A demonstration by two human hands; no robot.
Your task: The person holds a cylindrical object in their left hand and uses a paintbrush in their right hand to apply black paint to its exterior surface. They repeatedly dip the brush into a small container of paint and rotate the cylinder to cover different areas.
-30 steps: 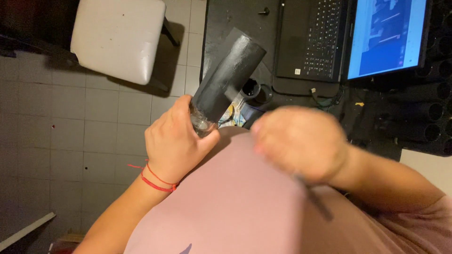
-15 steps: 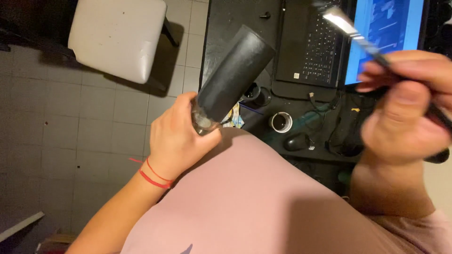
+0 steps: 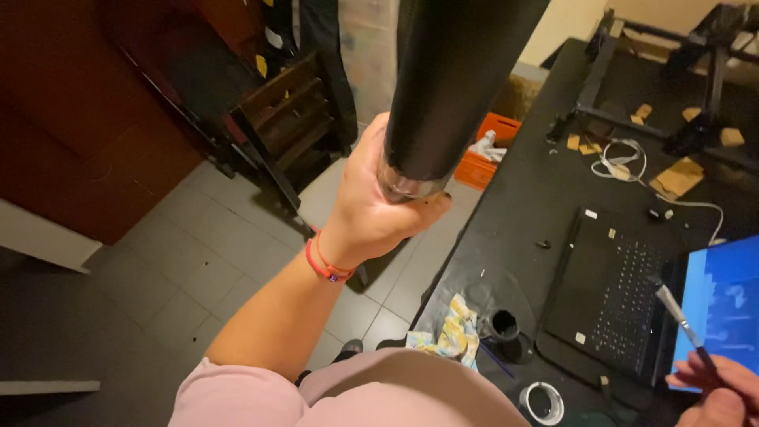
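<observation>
Head view shows the black tube (image 3: 455,79) now raised high and nearly upright, where half a second ago it tilted low over the floor tiles; the painted wall is being turned up for a look, I judge. Her left hand (image 3: 371,209) grasps it round the clear, glassy lower rim, a red cord at the wrist. Her right hand (image 3: 715,391), drawn back to the lower corner, pinches a thin brush (image 3: 681,320) with a metal ferrule. Matte and cylindrical, the tube hangs above the dark table (image 3: 514,205), near an open laptop (image 3: 624,300), a tape roll (image 3: 544,402) and a crumpled rag (image 3: 451,332).
</observation>
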